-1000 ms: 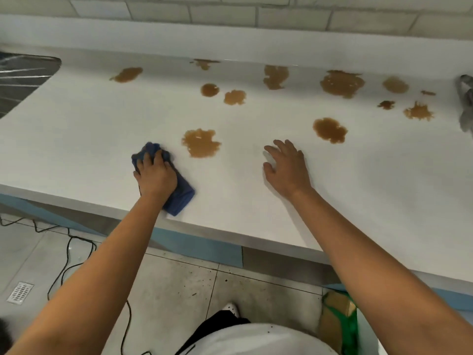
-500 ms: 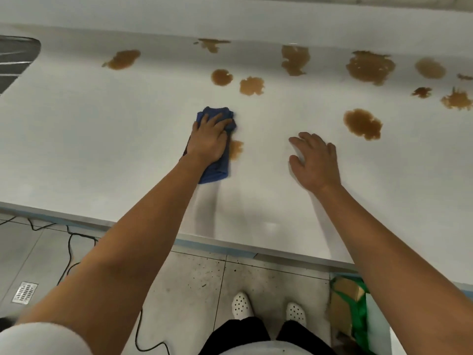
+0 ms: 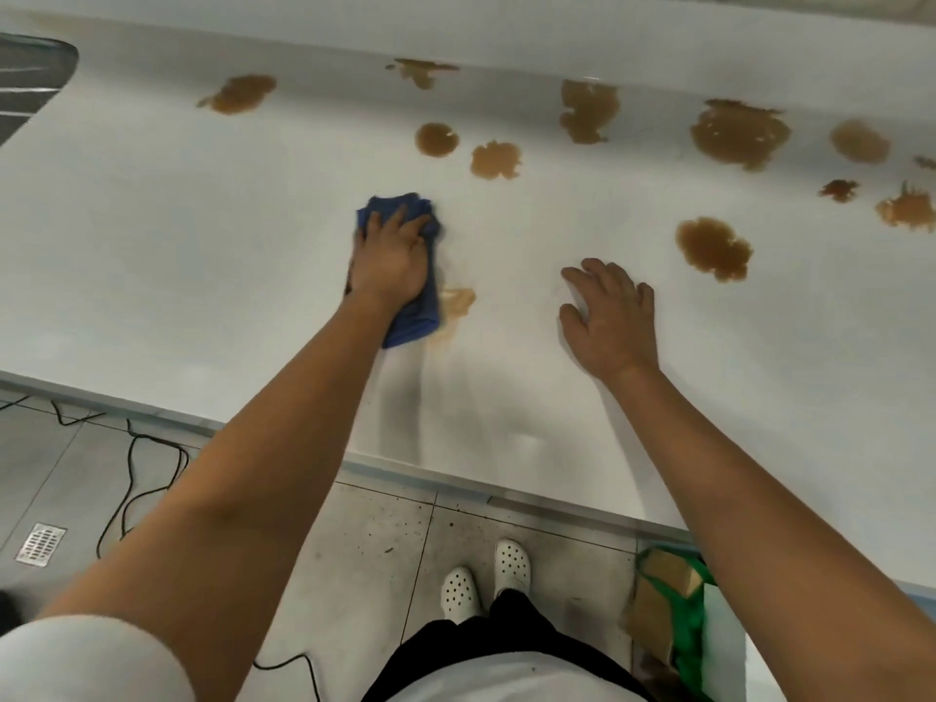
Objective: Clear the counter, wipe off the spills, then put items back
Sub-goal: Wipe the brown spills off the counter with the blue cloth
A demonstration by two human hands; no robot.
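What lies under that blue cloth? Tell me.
The blue cloth sits on the white counter, pressed by the left hand. A brown spill shows at its right edge; whatever lies beneath is covered.

a kitchen or a mock-up of one, by the look of it; a long white counter (image 3: 152,255) with a raised back edge runs beneath pale wall tiles (image 3: 835,12); what seems a sink or drainer (image 3: 30,78) sits at its far left; the floor (image 3: 369,539) is grey tile, speckled and scuffed, with a metal drain grate (image 3: 41,544) set in it; loose black cables (image 3: 147,463) trail across it.
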